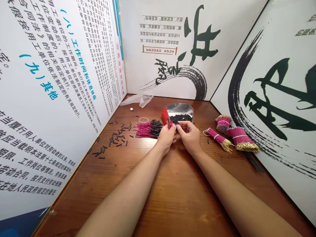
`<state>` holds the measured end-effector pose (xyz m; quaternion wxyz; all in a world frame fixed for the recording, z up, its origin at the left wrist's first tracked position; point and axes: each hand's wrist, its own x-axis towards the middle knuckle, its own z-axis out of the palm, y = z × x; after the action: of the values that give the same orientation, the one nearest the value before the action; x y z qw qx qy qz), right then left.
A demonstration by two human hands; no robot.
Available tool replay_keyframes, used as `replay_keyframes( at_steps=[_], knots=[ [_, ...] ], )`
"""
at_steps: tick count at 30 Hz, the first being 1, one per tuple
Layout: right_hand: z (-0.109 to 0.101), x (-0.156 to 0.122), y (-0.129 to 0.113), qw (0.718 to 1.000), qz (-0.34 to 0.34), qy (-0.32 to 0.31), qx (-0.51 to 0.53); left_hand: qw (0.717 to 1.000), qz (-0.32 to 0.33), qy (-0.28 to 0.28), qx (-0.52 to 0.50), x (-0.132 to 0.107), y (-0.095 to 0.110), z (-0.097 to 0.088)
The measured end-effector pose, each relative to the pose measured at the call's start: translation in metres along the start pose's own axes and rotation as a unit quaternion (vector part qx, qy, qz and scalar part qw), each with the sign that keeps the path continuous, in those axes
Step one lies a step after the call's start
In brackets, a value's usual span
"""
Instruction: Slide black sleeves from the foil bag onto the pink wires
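Our forearms [120, 194] cross the brown table [163, 204]; left hand [167, 140] grips a few magenta wires [170, 123], right hand [192, 136] has its fingertips [184, 123] narrowly together beside them, contents we cannot tell. Black tubes [115, 139] lie scattered at left, tied wire bundles [238, 135] at right; a pile of black-ended wires [147, 129] just beside the left hand. Beyond, we note a red-sided tray [164, 115] of black pieces [181, 118]

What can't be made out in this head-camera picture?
All in the head view:
- Lower ends of the held pink wires: hidden by the left hand.
- Whether the right hand pinches anything: too small to tell.
- Near side of the box: hidden behind both hands.
- Both forearms: cut off by the bottom edge.
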<state>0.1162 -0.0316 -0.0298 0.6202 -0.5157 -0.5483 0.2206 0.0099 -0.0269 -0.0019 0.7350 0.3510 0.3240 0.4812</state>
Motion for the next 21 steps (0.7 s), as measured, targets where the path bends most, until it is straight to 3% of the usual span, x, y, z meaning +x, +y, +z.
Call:
replay_keyframes(
  at_steps=[5,9,12,14,21],
  knots=[
    [-0.001,0.000,-0.003,1.000,-0.011,-0.006,-0.021,1.000,0.003,0.002,0.000,0.000,0.001,-0.001],
    [-0.007,0.003,-0.006,0.988,-0.055,0.018,-0.140,1.000,0.007,-0.003,-0.024,0.001,-0.001,-0.003],
    [-0.011,0.004,-0.007,0.953,-0.062,0.017,-0.296,0.999,0.009,-0.003,-0.052,0.003,-0.002,-0.004],
    [-0.010,0.004,-0.008,0.923,-0.044,-0.024,-0.381,0.998,0.004,-0.003,-0.064,0.004,-0.002,-0.005],
    [-0.006,-0.002,-0.013,0.843,-0.001,-0.157,-0.515,0.997,-0.008,-0.004,-0.074,0.004,-0.001,-0.005]
  ],
)
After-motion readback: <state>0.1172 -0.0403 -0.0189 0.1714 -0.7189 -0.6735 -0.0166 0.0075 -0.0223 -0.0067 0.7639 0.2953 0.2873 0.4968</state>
